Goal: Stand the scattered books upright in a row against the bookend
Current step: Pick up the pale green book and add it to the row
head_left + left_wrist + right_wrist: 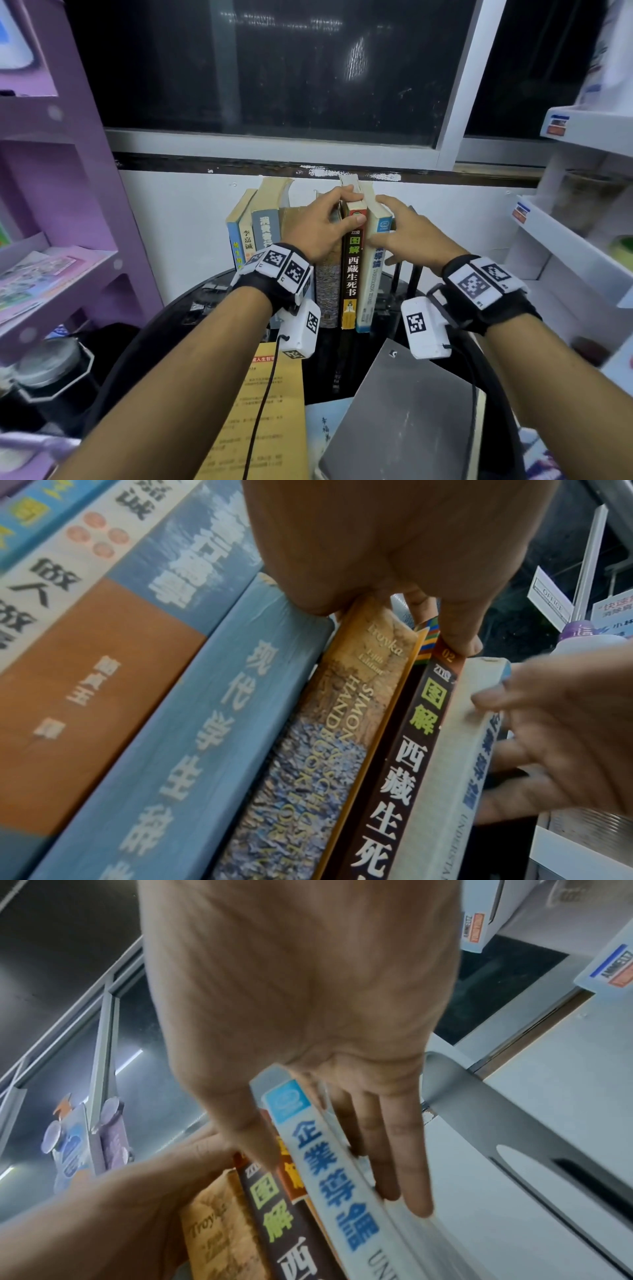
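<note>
Several books stand upright in a row at the back of the dark round table (178,325). My left hand (337,212) grips the top of the dark brown book (352,274) (404,777), its thumb (459,639) on the spine and its fingers over the top edge. My right hand (390,222) (308,1015) holds the white book with blue lettering (371,284) (335,1177), the last in the row. Its straight fingers (411,1164) lie flat on the right cover, and the thumb is across the spine side. The grey metal bookend (514,1123) stands just right of those fingers.
Left of the dark book are a tan handbook (325,750) and several blue and white books (263,226). A yellow book (274,411), a pale blue book (322,428) and a grey flat panel (411,411) lie at the table's front. Purple shelves (68,171) stand on the left, white shelves (565,240) on the right.
</note>
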`<state>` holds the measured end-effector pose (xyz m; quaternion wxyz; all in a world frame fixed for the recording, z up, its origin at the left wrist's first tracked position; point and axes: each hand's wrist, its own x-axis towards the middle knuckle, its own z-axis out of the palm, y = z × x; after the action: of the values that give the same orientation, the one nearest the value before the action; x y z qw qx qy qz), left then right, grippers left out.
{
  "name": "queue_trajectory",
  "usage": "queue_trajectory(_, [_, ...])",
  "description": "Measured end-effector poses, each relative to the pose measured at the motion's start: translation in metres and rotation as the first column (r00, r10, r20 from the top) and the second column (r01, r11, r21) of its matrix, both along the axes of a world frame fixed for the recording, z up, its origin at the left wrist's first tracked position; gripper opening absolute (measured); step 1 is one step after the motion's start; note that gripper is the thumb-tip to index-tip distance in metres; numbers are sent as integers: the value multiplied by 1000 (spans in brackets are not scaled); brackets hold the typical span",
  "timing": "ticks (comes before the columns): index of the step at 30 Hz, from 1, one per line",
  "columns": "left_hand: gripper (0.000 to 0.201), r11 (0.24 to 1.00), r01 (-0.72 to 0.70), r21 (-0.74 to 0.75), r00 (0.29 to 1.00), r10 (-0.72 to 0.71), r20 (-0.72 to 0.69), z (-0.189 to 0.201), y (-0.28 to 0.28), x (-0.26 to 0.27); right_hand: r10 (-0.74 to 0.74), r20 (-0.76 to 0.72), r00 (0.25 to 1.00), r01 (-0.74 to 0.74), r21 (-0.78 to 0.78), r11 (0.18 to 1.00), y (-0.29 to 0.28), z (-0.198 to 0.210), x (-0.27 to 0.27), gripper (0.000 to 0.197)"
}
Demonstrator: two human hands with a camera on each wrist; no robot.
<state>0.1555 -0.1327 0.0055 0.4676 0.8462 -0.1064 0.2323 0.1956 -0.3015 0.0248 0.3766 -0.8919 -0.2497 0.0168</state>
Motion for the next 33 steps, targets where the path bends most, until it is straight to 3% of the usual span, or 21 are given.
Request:
queue_trajectory(2, [30,1000,3,-5,1000,-3,5,0,-1,0,43,5,999,-43,-69,997,-3,-5,-2,104])
queue_trajectory(4, [30,1000,17,-23,1000,-16,11,-1,-1,0,39,26,999,-38,-44,998,-2,-12,-3,113])
queue_trajectory(9, [30,1000,12,-6,1000,-12,20,-2,0,1,17,156,988,-26,55,998,4,-23,-7,104])
queue_trajectory(18, [28,1000,5,-20,1000,-5,23,-5,2,5,21,159,987,-45,144,989,5,-31,5,102])
queue_trajectory(25, [28,1000,4,-29,1000,-3,31,-5,4,6,39,154,987,-53,86,995,5,-29,10,110])
queue_trajectory(30, [26,999,12,-52,1000,-11,29,-6,3,8,39,172,984,-32,-46,998,7,-23,5,116])
queue_trajectory(33, [26,999,3,-32,999,-1,41,-7,4,9,32,181,983,-23,-50,998,9,-24,3,111])
